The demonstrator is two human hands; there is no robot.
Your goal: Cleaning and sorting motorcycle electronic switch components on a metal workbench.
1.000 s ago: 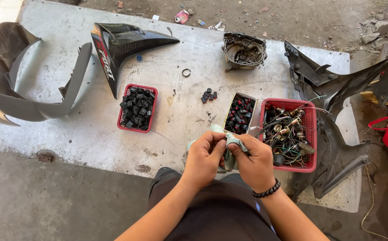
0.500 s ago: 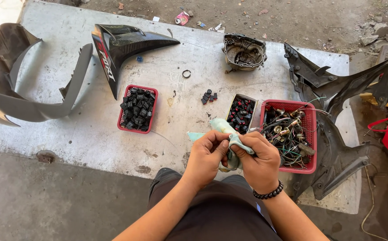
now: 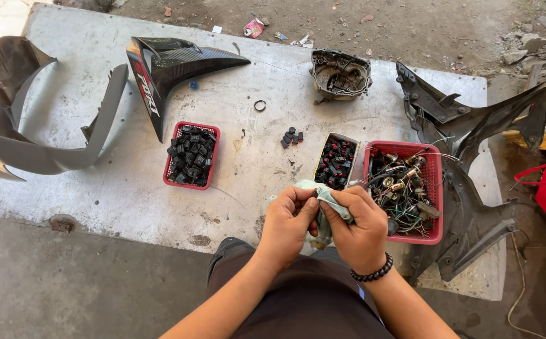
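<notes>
Both hands meet above the lap at the slab's near edge: left hand (image 3: 292,223) and right hand (image 3: 358,229) pinch a crumpled pale-green cloth (image 3: 323,202), fingers closed around it, perhaps wrapping something small. Short, firm rubs suit best, supporting underneath.

pale green cloth (image 3: 329,199), red baskets (image 3: 435,188) (two)

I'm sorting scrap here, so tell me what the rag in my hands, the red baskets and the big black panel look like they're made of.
The rag, pinched between left hand and right hand, looks like soft pale green cloth: it creases and bunches. The red baskets look like moulded plastic, with latticed walls and a matte finish. The black panel looks like glossy plastic with a carbon-weave pattern; real fibre cannot be ruled out.
</notes>
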